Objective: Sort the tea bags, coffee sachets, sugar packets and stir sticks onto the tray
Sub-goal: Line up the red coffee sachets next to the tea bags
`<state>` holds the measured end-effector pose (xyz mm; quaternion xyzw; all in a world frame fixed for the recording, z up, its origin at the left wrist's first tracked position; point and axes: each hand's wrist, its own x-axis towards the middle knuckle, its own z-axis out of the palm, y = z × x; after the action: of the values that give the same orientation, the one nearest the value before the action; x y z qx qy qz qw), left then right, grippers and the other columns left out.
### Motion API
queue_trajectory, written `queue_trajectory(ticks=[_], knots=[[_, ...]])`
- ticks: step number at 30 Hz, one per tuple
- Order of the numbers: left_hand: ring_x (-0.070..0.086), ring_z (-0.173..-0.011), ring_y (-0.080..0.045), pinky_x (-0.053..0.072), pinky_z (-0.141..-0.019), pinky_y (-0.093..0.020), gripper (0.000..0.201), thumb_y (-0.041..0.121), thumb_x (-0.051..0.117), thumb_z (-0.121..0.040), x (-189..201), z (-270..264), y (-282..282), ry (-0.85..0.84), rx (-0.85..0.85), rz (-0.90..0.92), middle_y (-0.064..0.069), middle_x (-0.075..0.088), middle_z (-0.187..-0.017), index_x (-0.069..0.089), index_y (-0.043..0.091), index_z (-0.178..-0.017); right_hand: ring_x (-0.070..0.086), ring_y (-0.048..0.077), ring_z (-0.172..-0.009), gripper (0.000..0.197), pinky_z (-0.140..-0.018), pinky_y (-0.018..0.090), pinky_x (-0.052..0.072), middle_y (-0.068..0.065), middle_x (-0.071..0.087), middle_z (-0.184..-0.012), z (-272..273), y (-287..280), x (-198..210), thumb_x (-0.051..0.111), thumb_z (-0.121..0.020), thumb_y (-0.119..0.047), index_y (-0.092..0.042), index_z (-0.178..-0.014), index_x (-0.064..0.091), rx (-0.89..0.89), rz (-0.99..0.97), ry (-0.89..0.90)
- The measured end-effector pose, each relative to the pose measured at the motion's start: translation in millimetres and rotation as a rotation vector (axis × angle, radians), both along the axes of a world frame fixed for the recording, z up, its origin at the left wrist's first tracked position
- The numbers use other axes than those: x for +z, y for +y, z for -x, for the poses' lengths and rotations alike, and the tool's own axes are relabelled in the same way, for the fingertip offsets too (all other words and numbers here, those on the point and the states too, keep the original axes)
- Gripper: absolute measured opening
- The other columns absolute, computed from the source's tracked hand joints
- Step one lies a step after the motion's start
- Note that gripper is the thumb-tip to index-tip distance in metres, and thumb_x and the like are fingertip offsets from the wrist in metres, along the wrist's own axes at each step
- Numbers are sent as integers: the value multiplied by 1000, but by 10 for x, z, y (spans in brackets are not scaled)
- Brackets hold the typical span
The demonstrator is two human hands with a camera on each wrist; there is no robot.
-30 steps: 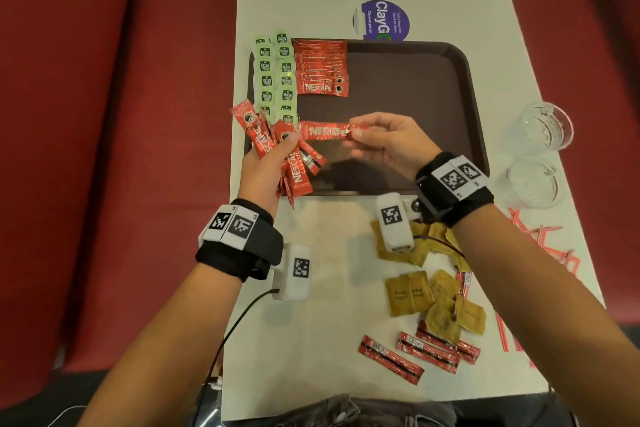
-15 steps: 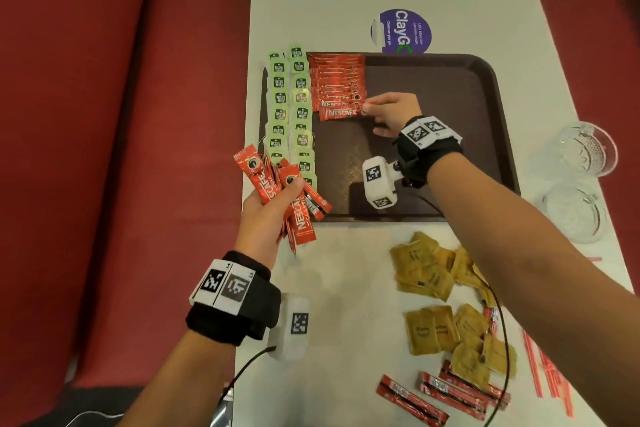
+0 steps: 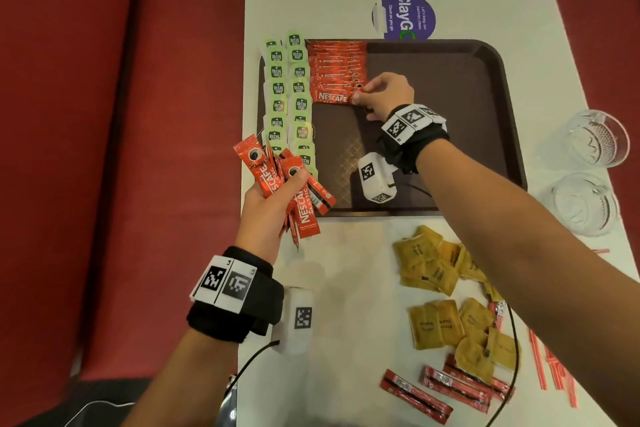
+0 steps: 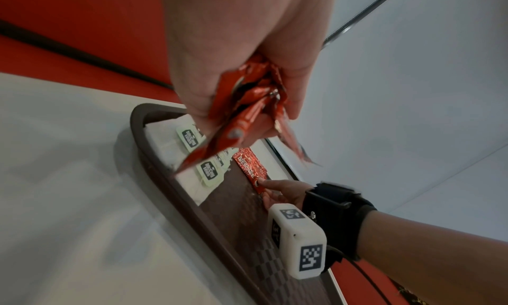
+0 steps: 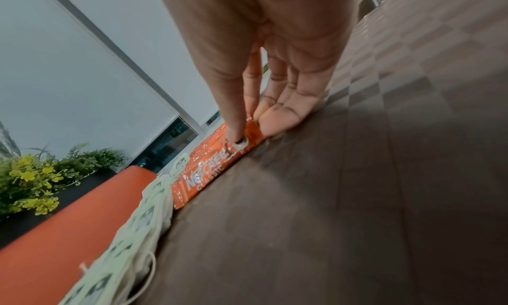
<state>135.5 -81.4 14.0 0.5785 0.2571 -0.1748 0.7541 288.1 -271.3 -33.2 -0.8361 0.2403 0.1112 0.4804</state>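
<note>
Now laid on the coffee sachet row (image 3: 337,74), the sachet (image 3: 334,98) earlier pinched midair by right hand (image 3: 386,94), fingertips still pinching its end; left hand (image 3: 268,204) still gripping the remaining bundle (image 3: 294,191).

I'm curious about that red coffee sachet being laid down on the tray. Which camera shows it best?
The right wrist view: the red Nescafe coffee sachet fills the middle, label readable, right hand pinching its end. The head view shows it small, at the row's near end. The left wrist view shows it distant and partly hidden.

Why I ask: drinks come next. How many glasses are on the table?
2. One glass stands right of the tray; the other glass is beside it, nearer the person. Both are fully visible.
</note>
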Motion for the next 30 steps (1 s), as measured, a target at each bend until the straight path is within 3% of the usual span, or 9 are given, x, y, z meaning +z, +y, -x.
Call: queue_trajectory(ticks=[6,11,16,18,21,23,25,27,30], knots=[[66,-100,-13,51,-87,-28,32,18,61,-87,-7,-15,-5,2,8,-14,1,68,-110,57,19,-119,63,16,-84,29,-64,24,57,2,59,-92,20,-1,16,74,-77,-10,-18,-76,46,-33,-52,-48],[65,-102,-14,51,-88,-29,42,18,62,-87,-32,-38,-27,15,-17,-17,0,66,-116,52,18,-128,61,15,-88,25,-65,24,57,1,57,-95,49,-11,20,73,-78,-11,-14,-87,49,-22,-33,-56],[61,-110,-23,45,-99,-42,42,21,63,-87,-47,-101,-62,72,-13,12,-4,64,-119,53,20,-128,62,14,-85,22,-66,24,56,-1,57,-91,199,-7,141,69,-82,-16,-14,-93,50,41,-10,-120],[60,-110,-26,46,-99,-44,40,20,62,-87,-35,-135,-91,77,-2,21,-6,64,-119,55,18,-126,61,13,-87,20,-65,24,56,-1,59,-93,349,38,252,69,-82,-23,-16,-92,53,132,-68,-138],[63,-106,-20,47,-96,-40,34,15,60,-89,-4,-210,-134,49,48,18,-4,66,-117,58,18,-122,61,8,-81,21,-61,20,53,-3,62,-93,654,144,469,69,-81,-28,-19,-97,58,470,-240,-3],[63,-106,-19,46,-98,-40,34,15,61,-88,15,-257,-154,24,72,12,-4,66,-116,57,17,-122,63,7,-75,20,-60,17,55,1,64,-91,828,176,577,69,-82,-19,-16,-99,60,642,-374,132],[64,-102,-19,47,-98,-42,34,16,63,-87,30,-283,-166,10,92,-2,-3,67,-110,58,17,-120,65,6,-67,15,-57,17,54,4,65,-85,928,171,612,66,-83,-7,-14,-95,60,618,-468,136],[65,-93,-17,48,-97,-42,24,16,62,-87,35,-294,-161,-8,144,22,-3,68,-101,61,18,-111,62,5,-65,14,-57,19,51,-1,63,-78,952,140,581,66,-83,-4,-14,-93,64,524,-336,-22],[67,-81,-13,49,-93,-42,18,19,60,-90,34,-294,-145,-12,183,128,-5,68,-96,61,18,-108,57,6,-75,20,-73,16,47,-7,62,-84,945,65,530,68,-82,-7,-15,-99,72,556,24,-334]])
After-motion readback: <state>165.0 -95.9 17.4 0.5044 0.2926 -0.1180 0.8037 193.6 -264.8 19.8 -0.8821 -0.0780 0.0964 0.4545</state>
